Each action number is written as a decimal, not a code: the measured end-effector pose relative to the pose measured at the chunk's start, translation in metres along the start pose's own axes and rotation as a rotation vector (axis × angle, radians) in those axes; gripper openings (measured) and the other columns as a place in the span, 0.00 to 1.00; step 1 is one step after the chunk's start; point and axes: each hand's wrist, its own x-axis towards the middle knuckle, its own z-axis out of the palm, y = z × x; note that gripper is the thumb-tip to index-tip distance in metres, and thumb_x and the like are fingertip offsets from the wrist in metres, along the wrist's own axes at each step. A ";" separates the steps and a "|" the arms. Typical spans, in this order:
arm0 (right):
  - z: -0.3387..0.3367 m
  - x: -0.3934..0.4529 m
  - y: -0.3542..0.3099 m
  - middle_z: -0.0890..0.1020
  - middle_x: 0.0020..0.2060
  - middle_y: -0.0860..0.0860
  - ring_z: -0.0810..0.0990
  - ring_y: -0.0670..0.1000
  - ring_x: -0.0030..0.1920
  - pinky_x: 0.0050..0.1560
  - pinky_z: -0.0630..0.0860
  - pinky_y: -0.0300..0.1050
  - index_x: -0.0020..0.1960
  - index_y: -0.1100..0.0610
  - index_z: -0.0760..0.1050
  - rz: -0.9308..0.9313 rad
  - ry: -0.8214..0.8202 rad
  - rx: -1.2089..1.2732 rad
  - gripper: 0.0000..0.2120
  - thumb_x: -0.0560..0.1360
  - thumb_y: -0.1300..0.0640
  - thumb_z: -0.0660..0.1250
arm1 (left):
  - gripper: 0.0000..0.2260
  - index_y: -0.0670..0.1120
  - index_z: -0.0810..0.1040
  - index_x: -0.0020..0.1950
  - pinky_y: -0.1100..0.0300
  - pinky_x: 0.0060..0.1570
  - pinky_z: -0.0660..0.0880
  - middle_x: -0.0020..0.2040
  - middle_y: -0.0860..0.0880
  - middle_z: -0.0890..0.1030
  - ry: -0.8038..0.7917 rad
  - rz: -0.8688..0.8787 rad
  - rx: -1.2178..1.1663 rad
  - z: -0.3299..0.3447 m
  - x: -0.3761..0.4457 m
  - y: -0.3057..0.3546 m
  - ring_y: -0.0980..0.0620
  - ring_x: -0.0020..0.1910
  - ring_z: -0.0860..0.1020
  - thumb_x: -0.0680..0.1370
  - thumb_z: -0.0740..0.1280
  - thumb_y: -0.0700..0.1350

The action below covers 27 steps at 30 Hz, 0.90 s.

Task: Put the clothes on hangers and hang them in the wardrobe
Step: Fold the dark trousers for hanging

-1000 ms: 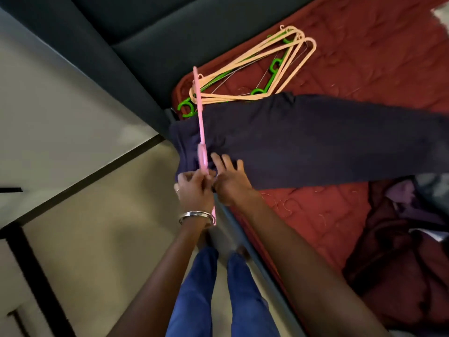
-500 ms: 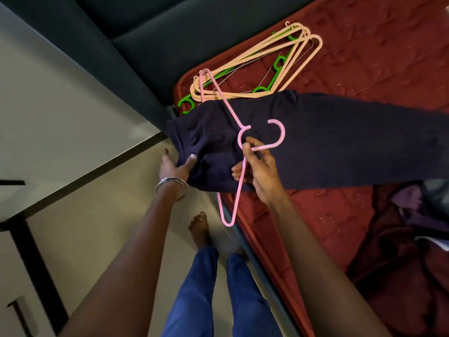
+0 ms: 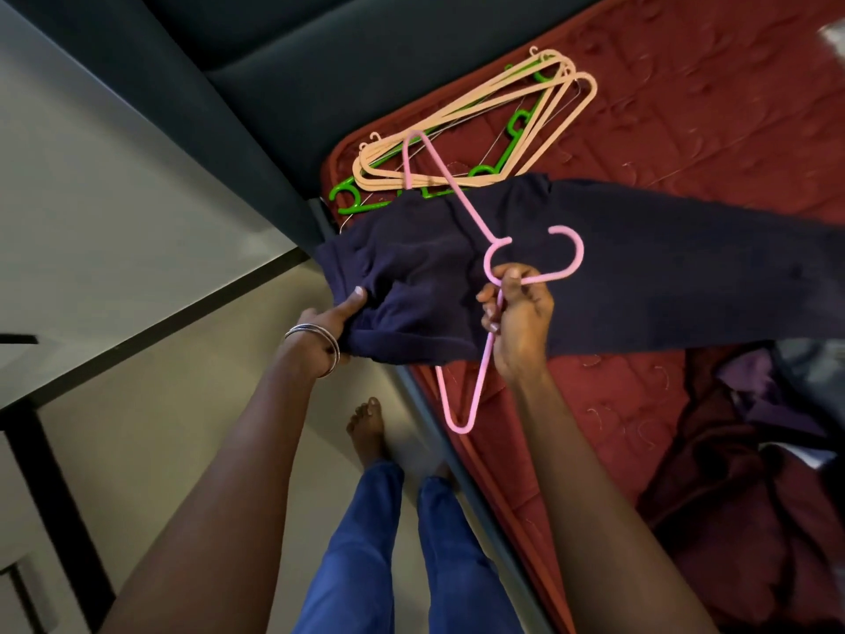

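1. Head view, far left: my left hand, bangles on the wrist, grips the near end of the navy garment, thumb pressed on top.
2. That garment lies stretched across the red bedspread.
3. My right hand pinches the pink hanger at its neck, above the garment.
4. Behind it, peach hangers and green hangers lie piled.
5. I can read no writing or labels.

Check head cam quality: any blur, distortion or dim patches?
Head view: wide-angle bends the bed edge and headboard; white patch top right is smeared; pink hanger and both hands, left, right, read sharp; lower-right clothes pile sits dim.
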 end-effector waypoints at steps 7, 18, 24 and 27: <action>-0.053 0.010 -0.027 0.73 0.24 0.47 0.65 0.44 0.23 0.21 0.59 0.36 0.40 0.53 0.71 -0.127 0.227 -0.130 0.12 0.80 0.64 0.58 | 0.31 0.39 0.75 0.63 0.52 0.47 0.79 0.57 0.41 0.80 -0.334 0.410 -0.453 -0.020 -0.081 0.039 0.43 0.52 0.81 0.64 0.78 0.51; -0.160 0.044 -0.190 0.73 0.28 0.48 0.70 0.43 0.24 0.22 0.64 0.34 0.39 0.51 0.73 -0.329 0.402 -0.386 0.08 0.77 0.56 0.61 | 0.07 0.39 0.76 0.54 0.62 0.29 0.75 0.34 0.48 0.78 0.034 0.299 0.186 -0.022 -0.058 0.031 0.53 0.29 0.78 0.78 0.67 0.40; -0.138 0.033 -0.198 0.72 0.28 0.50 0.68 0.44 0.24 0.23 0.62 0.35 0.40 0.51 0.74 -0.341 0.374 -0.345 0.10 0.79 0.56 0.60 | 0.08 0.42 0.72 0.57 0.59 0.48 0.68 0.53 0.41 0.76 0.133 0.183 0.196 0.007 -0.047 0.004 0.50 0.41 0.72 0.79 0.62 0.35; -0.128 0.025 -0.204 0.70 0.26 0.52 0.65 0.44 0.23 0.21 0.59 0.34 0.41 0.51 0.73 -0.320 0.318 -0.281 0.10 0.81 0.57 0.59 | 0.20 0.33 0.69 0.66 0.58 0.49 0.68 0.64 0.35 0.74 0.248 0.127 0.371 0.010 -0.044 0.004 0.43 0.55 0.75 0.77 0.67 0.39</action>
